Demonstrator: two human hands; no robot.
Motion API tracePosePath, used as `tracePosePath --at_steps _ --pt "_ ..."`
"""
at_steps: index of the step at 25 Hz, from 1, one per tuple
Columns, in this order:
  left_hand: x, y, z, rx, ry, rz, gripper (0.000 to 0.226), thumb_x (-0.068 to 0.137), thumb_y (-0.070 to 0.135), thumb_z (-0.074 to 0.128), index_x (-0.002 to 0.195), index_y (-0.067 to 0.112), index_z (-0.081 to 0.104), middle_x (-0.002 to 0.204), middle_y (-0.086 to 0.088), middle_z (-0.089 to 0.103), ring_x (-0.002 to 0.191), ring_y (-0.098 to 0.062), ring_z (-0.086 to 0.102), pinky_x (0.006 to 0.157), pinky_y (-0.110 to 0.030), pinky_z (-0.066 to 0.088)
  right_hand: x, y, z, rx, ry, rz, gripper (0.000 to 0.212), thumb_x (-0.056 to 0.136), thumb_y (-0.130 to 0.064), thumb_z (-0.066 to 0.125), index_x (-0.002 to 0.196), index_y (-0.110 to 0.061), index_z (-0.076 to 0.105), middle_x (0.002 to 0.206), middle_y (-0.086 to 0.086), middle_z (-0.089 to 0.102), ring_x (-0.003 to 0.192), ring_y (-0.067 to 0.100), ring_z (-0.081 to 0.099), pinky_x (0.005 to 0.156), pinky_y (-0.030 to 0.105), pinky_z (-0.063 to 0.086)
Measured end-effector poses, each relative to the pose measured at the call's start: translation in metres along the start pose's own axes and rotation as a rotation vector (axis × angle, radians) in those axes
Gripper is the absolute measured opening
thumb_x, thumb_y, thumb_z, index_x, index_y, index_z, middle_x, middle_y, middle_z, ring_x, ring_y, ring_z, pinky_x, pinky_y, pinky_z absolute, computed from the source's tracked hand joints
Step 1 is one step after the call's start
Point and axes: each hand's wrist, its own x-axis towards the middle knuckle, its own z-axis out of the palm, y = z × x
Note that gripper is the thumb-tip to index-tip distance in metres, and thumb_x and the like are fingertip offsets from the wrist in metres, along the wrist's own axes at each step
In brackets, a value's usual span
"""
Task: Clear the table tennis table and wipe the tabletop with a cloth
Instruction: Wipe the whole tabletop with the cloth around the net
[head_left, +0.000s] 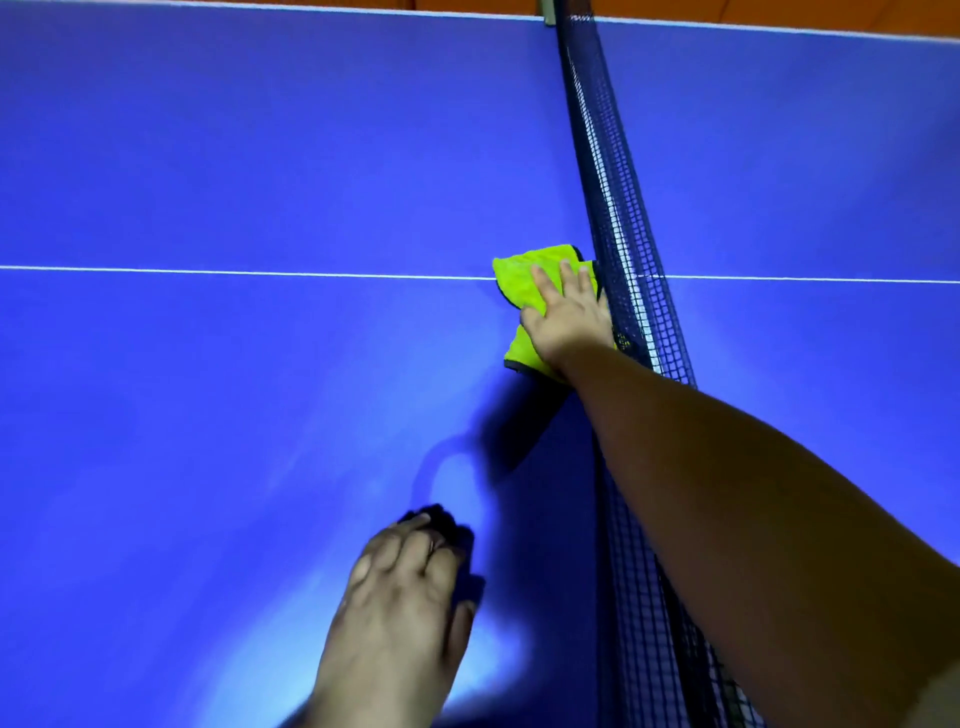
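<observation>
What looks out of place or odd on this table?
Only one thing: a faint ring-shaped mark on the blue tabletop, between the left hand and the green cloth under the right hand. It may be a smear or a reflection; I cannot tell. Nothing else stands out.

Head view, wide-angle camera: worn on the person's head, facing forward and steeply down across the tabletop (260, 156), close above left hand (400, 582) and right hand (566, 312), net (618, 234) receding right of centre.
</observation>
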Motion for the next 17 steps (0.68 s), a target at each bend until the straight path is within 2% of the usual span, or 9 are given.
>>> tracePosePath --at_steps 3,6,8,10,14,17 --pt "0.004 0.001 -0.007 0.013 0.030 0.039 0.045 0.071 0.044 0.045 0.105 0.022 0.066 0.106 0.003 0.064 0.112 -0.016 0.048 0.094 -0.030 0.033 -0.001 -0.008 -0.002 0.038 0.018 0.130 0.065 0.096 -0.047 0.036 0.153 -0.033 0.008 0.162 0.002 -0.002 0.148 0.023 -0.007 0.118 0.045 0.001" --pt "-0.006 0.002 -0.017 0.033 0.023 0.065 0.042 0.073 0.042 0.045 0.103 0.023 0.068 0.105 0.005 0.065 0.114 -0.015 0.047 0.095 -0.029 0.033 -0.031 -0.010 -0.004 0.143 0.072 0.223 0.068 0.093 -0.044 0.038 0.154 -0.025 0.014 0.162 0.009 0.003 0.148 0.028 0.001 0.117 0.044 0.009" --pt "-0.019 0.001 -0.019 0.034 0.020 0.087 0.037 0.077 0.041 0.048 0.100 0.022 0.069 0.103 0.005 0.065 0.116 -0.016 0.048 0.096 -0.030 0.034 -0.073 -0.004 -0.002 0.234 0.121 0.172 0.073 0.084 -0.040 0.034 0.152 -0.013 0.024 0.158 0.022 0.012 0.146 0.035 0.012 0.116 0.041 0.012" --pt "-0.035 0.007 -0.026 0.023 0.023 0.102 0.034 0.081 0.042 0.048 0.099 0.022 0.070 0.102 0.006 0.066 0.116 -0.015 0.048 0.097 -0.029 0.034 -0.126 0.005 0.001 0.291 0.089 0.111 0.076 0.081 -0.038 0.033 0.150 -0.007 0.025 0.155 0.028 0.013 0.144 0.038 0.016 0.117 0.036 0.010" --pt "-0.071 0.028 -0.041 0.012 -0.001 0.171 0.036 0.076 0.039 0.045 0.090 0.021 0.072 0.093 0.005 0.066 0.111 -0.014 0.046 0.095 -0.025 0.033 -0.246 0.013 0.005 0.351 -0.030 0.191 0.086 0.073 -0.037 0.034 0.153 -0.015 0.012 0.160 0.018 -0.002 0.147 0.029 0.007 0.116 0.028 0.007" --pt "-0.102 0.039 -0.048 0.028 -0.057 0.262 0.028 0.059 0.036 0.063 0.081 0.021 0.072 0.089 0.006 0.066 0.109 -0.014 0.050 0.094 -0.024 0.032 -0.338 0.012 0.014 0.308 -0.097 0.252 0.087 0.072 -0.042 0.032 0.154 -0.025 0.006 0.162 0.008 -0.002 0.147 0.023 0.012 0.116 0.030 0.011"
